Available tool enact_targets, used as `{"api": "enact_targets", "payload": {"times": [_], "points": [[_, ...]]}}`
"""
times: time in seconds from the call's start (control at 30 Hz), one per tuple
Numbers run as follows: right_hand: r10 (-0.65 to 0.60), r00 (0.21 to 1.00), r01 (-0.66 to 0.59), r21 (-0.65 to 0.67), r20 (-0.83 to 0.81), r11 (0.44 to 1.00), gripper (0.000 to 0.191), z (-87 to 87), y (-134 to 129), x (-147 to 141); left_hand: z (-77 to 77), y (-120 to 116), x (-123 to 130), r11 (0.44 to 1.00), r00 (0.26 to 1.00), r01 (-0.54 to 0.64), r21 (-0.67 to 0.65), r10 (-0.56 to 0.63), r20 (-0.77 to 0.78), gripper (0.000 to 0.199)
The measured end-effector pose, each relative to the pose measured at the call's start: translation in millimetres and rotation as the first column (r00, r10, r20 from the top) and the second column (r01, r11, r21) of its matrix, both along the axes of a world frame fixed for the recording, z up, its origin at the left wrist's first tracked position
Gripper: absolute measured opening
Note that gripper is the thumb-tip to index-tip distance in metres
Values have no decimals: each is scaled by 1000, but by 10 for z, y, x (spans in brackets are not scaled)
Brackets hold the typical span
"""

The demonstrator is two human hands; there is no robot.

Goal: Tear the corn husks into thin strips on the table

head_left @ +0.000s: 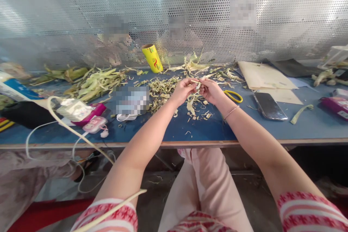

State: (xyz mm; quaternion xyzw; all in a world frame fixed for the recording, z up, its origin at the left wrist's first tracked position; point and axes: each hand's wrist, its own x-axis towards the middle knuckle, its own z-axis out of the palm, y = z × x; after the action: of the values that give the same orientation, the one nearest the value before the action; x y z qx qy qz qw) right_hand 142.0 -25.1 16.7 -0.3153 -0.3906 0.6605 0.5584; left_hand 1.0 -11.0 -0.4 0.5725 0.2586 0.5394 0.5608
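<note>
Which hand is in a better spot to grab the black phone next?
Probably the right hand: the black phone lies over to the right, nearer to it than to the left hand. Both hands pinch a pale strip, though.

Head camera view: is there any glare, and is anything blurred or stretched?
Head view: bright glare streaks the perforated metal panel, with pixelated squares hiding patches of it; same view, the patterned sleeves look stretched toward the lower corners, and the pale piece pinched by the left hand and right hand lacks fine detail.
</note>
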Motion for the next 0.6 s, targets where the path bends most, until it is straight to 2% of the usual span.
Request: {"api": "enact_targets", "payload": {"times": [0.13,0.37,0.6], "points": [[-41,999,40,6,23,999,23,17,-16,-14,-10,27,13,999,999,-38,-6,38,3,21],[-110,994,110,5,-22,994,17,30,-29,-27,-63,77,25,948,948,-317,6,316,32,20],[-92,996,91,73,15,993,17,-6,-22,-46,-73,102,8,964,969,-246,100,245,20,16]]}}
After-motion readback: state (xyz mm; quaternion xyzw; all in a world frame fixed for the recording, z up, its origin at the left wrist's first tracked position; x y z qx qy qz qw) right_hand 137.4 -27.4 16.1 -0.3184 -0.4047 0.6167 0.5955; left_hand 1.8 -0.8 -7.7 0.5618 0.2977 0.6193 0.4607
